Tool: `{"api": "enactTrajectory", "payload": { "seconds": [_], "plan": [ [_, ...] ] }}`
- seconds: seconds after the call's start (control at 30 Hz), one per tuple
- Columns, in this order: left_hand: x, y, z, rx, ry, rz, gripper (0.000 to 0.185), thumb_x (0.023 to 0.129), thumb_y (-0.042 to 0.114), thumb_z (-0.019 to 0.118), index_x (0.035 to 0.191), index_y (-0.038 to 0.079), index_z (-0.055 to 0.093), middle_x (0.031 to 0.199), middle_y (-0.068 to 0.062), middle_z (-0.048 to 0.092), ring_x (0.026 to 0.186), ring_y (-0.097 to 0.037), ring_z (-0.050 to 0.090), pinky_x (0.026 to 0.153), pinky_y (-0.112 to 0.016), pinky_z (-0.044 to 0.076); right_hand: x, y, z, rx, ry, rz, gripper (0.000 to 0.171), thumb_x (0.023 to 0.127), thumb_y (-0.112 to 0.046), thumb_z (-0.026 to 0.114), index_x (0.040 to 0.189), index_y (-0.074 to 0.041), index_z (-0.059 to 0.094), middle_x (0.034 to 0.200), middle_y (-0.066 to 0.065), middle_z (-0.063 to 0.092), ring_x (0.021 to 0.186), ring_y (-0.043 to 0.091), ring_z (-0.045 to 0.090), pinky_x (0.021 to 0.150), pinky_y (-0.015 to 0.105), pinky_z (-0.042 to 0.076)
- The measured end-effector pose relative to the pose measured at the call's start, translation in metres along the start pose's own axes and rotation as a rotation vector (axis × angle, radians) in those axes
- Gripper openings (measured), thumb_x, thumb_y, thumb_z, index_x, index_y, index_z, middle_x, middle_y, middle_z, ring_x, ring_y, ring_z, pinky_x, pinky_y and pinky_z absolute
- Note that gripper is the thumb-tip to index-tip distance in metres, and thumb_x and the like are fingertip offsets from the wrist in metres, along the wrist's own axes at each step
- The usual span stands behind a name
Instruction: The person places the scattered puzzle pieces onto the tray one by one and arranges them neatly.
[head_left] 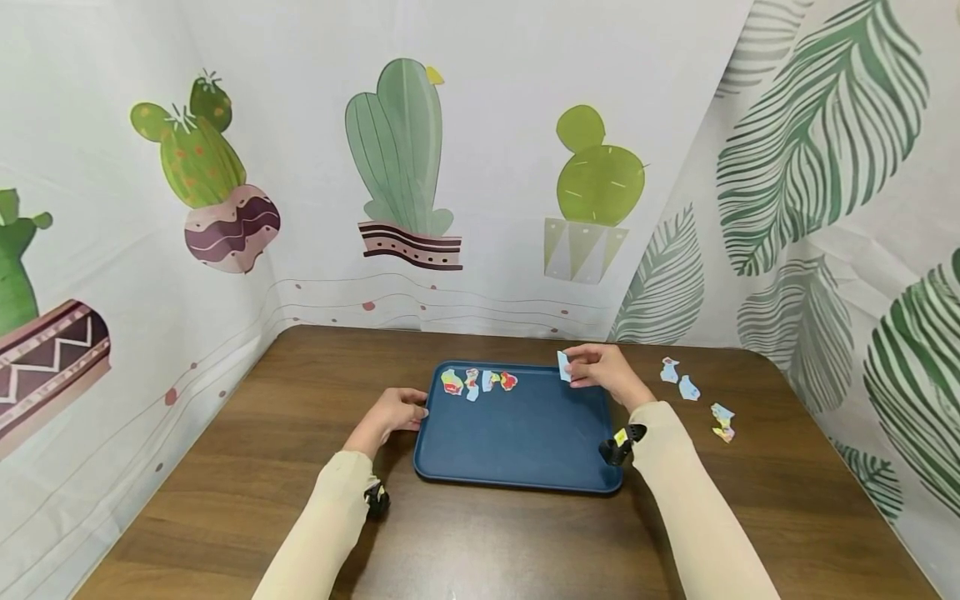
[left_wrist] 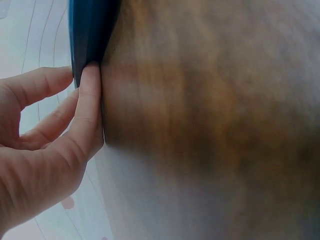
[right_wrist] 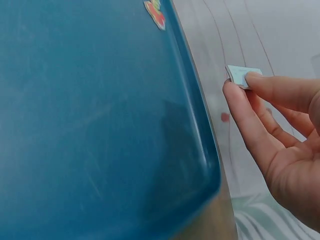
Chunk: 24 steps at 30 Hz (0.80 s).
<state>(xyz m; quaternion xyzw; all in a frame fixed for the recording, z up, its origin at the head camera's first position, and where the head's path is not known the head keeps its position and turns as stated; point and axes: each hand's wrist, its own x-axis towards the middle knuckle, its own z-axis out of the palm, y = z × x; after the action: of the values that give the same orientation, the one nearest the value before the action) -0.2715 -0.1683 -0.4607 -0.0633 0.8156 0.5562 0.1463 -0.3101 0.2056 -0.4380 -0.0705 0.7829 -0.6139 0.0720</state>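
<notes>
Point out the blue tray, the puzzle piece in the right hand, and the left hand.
blue tray (head_left: 517, 442): head view, bare middle of its floor.
puzzle piece (head_left: 563, 366): head view, its pale face above the fingertips.
left hand (head_left: 397, 411): head view, back of the hand at the tray's left rim.

Both arms wore long, close-fitting cream sleeves (head_left: 693, 500). A small black camera clip (head_left: 621, 446) with a yellow mark sat at each wrist.
</notes>
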Motion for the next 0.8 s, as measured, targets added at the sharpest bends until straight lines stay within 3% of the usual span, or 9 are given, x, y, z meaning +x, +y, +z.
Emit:
{"api": "enactTrajectory", "payload": {
  "seconds": [0.6,0.8],
  "plan": [
    [0.000,0.000,0.000,-0.006,0.001,-0.005,0.040,0.087,-0.008,0.060,0.126,-0.010,0.055,0.090,-0.016,0.065,0.076,-0.020,0.064,0.075,-0.037,0.058,0.018,-0.001,0.048,0.027,0.019,0.172,0.036,0.086,0.004,0.067,0.122,0.005,0.061,0.090,0.018,0.068,0.068,0.022,0.069,0.066,0.037,0.060],
    [0.000,0.000,0.000,0.002,0.002,-0.004,0.039,0.087,-0.007,0.060,0.126,-0.010,0.055,0.096,-0.018,0.065,0.078,-0.020,0.064,0.076,-0.037,0.058,0.021,0.003,0.060,0.068,0.006,0.226,0.038,0.085,0.005,0.067,0.122,0.005,0.060,0.088,0.019,0.068,0.069,0.023,0.069,0.066,0.036,0.060]
  ]
}}
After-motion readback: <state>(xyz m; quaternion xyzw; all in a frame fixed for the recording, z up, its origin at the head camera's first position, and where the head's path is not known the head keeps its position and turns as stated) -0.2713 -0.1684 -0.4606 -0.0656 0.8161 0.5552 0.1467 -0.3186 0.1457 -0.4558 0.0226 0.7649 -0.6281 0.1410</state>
